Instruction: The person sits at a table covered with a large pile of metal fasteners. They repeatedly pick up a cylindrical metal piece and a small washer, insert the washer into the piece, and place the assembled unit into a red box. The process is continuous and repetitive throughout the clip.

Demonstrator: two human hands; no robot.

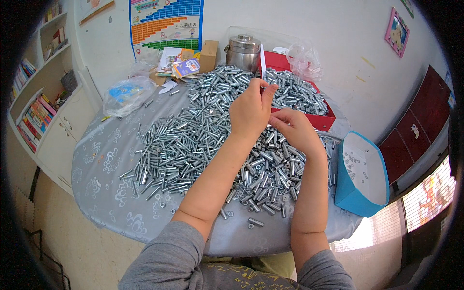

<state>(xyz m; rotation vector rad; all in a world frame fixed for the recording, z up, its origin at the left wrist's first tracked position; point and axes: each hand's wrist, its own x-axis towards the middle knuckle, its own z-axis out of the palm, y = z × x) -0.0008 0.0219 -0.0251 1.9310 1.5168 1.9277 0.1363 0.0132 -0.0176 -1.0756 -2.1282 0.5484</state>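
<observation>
My left hand (pixel 249 111) is raised over the middle of a big heap of silvery metal bolts (pixel 179 145), its fingers curled and its thumb up. Just to the right and a little lower, my right hand (pixel 296 129) has its thumb and fingertips pinched together close to the left wrist. Whatever either hand grips is hidden or too small to name. Short metal sleeves (pixel 263 181) and small nuts lie in a pile below my hands. Behind them, a red box (pixel 327 122) is filled with more metal fasteners (pixel 295 92).
A blue open box (pixel 357 200) with small rings inside stands at the table's right edge. At the back are a steel canister (pixel 243 54), booklets (pixel 186 67) and a clear plastic bag (pixel 307 58). Another plastic bag (pixel 126 95) lies at left on the grey tablecloth (pixel 104 193).
</observation>
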